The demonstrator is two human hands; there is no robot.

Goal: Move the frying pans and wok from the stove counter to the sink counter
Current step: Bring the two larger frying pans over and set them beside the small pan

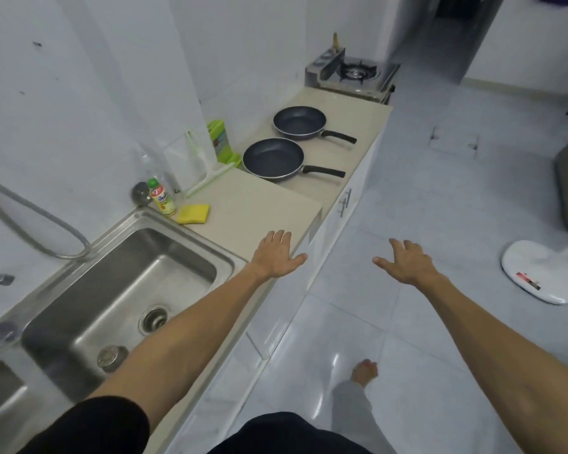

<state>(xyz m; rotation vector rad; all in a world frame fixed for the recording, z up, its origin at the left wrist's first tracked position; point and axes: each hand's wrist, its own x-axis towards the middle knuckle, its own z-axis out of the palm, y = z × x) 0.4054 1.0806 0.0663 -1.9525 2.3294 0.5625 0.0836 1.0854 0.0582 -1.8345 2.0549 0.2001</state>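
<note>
Two dark frying pans lie on the beige counter (335,103), handles pointing right. The nearer pan (273,157) sits just past the raised counter section (259,204) beside the sink; the farther pan (299,121) lies closer to the gas stove (354,73). No wok is in view. My left hand (276,258) hovers palm down over the front edge of the sink counter, fingers apart and holding nothing. Out over the floor, my right hand (404,262) is spread and also holds nothing. Both hands are well short of the pans.
A steel sink (79,273) fills the near left. A dish soap bottle (162,198), yellow sponge (194,213), white squeegee (210,178) and green box (220,139) line the wall. A white fan base (541,271) stands on the tiled floor at right.
</note>
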